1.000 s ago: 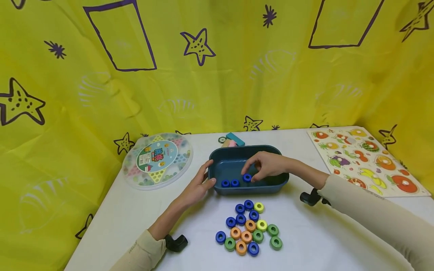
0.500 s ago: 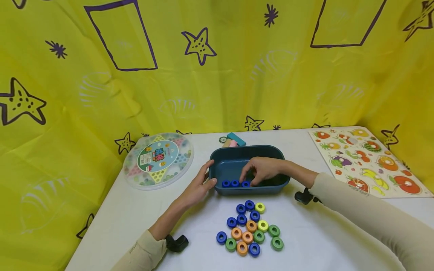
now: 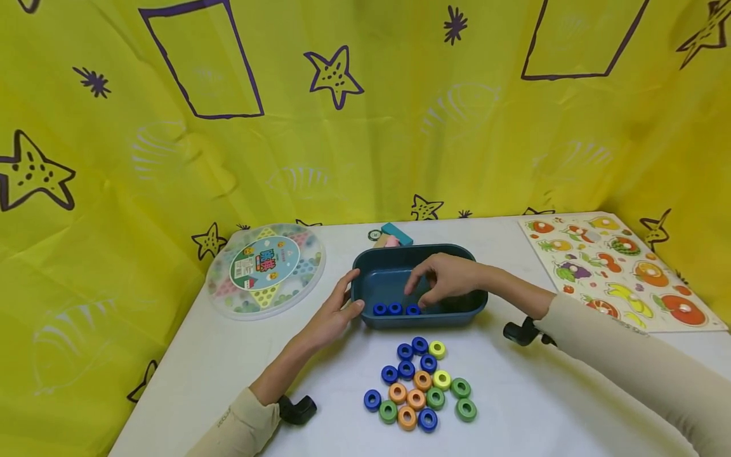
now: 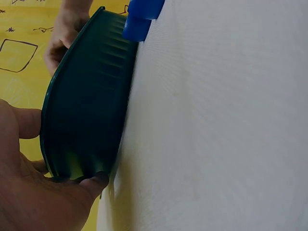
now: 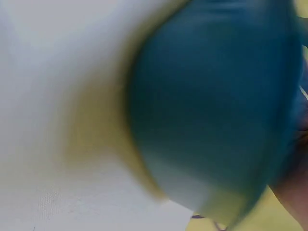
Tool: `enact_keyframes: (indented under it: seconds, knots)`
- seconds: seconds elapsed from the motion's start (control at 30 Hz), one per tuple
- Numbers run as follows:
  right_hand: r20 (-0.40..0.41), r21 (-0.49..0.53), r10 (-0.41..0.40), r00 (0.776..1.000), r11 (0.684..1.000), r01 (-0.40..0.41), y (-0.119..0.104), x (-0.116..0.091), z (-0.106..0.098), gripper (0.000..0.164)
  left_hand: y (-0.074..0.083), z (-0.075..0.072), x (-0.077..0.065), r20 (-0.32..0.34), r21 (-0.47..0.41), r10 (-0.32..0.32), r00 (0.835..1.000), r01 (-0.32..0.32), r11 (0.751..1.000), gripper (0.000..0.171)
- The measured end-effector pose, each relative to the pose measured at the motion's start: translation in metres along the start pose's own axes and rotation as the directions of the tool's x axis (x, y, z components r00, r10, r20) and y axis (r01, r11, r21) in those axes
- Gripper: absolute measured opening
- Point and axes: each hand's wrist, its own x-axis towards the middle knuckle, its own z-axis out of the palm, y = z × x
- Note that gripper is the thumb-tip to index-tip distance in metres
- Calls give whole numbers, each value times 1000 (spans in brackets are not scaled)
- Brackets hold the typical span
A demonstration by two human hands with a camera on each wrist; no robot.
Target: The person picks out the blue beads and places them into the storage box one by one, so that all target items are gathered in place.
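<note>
Our right hand (image 3: 451, 279) has lifted a little, finger and thumb spread, from the rightmost blue ring (image 3: 410, 311) by the near wall inside the tub (image 3: 422, 322); our left hand (image 3: 335, 312) grips the tub's left end. Ring's probably light, hard and slickish, so we'd pinch its sides.

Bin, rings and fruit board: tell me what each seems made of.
Bin: probably plastic, satin; thin moulded walls with a soft sheen.
Rings: painted wood or plastic, can't tell which; smooth, even colour, rounded edges.
Fruit board: perhaps wood, fairly matte; flat, pale, stiff-looking sheet.
</note>
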Motion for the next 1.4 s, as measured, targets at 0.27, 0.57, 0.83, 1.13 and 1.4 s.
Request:
enact_keyframes:
  seconds: [0.27,0.57,0.83,1.13,1.4]
  knots:
    - [-126,15,-129,984,991,131,-47,-42,19,26,-25,1,11,-10,-19,3,1000,-4,1000,60]
    - [-164,172,-19,986,984,47,-84,-97,80,46,-39,4,16,-37,-23,24,999,-25,999,59]
    - [-156,198,35,987,980,-3,-90,-118,123,52,-34,1,13,-32,-29,37,999,-38,999,59]
    - [-112,159,42,993,987,-24,-89,-111,138,41,-6,-1,3,7,-15,7,1000,-7,1000,60]
    - [-122,93,54,991,995,-42,-91,-108,139,35,-5,-1,3,11,-15,13,1000,-13,1000,60]
